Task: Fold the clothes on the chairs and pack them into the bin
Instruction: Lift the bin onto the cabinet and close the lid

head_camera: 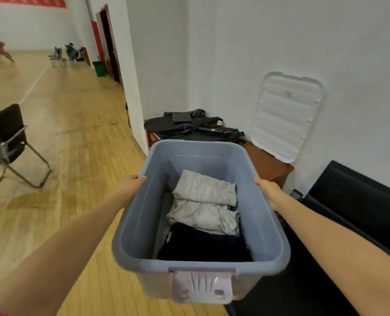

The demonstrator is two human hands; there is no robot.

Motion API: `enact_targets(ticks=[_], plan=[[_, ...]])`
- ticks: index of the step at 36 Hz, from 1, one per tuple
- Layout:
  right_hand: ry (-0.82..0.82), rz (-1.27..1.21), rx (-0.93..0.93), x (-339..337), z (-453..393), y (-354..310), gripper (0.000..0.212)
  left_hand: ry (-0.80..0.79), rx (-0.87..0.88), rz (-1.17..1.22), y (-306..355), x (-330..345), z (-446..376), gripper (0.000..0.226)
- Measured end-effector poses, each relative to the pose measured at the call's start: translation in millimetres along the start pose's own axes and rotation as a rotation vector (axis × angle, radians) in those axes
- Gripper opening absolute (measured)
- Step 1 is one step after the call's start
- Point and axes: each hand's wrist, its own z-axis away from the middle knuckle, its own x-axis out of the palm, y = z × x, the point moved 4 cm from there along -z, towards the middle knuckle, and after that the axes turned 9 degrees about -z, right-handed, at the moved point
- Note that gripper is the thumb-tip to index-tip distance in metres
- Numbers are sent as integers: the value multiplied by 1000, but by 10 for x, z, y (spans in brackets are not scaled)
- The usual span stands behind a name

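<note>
A grey-blue plastic bin point(144, 213) with a pale latch on its near end is held up in front of me over the wooden floor. My left hand point(133, 184) grips its left rim and my right hand point(268, 189) grips its right rim. Inside lie folded clothes: two light grey pieces point(204, 188) point(206, 216) toward the far end and a dark navy piece point(206, 246) nearest me. A black chair point(10, 137) with a metal frame stands at the left, its seat bare as far as I can see.
The bin's white lid point(286, 115) leans on the wall above a brown table point(267, 163) holding black bags and gear point(196, 127). A black seat point(353, 201) stands at the right. A wall corner juts out ahead; a green bucket point(99, 68) stands far back.
</note>
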Motion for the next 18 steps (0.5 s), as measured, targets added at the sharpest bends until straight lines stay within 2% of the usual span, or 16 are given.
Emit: enact_targets(ticks=[2,11,15,18], plan=[[17,-17,-17,-174,-244,-101,40,-37,7,-52,237,182,-182,41],[91,-56,-20,-733,-1352,-486,45,-139,34,-55,956,951,-1124,39],[140,-119,-25,-757,-1565,-645,38,-151,40,-60,1181,1163,-1597,41],[158,-158,-4,-754,-1745,-701,17,-161,66,-106,1434,1313,-1988,37]])
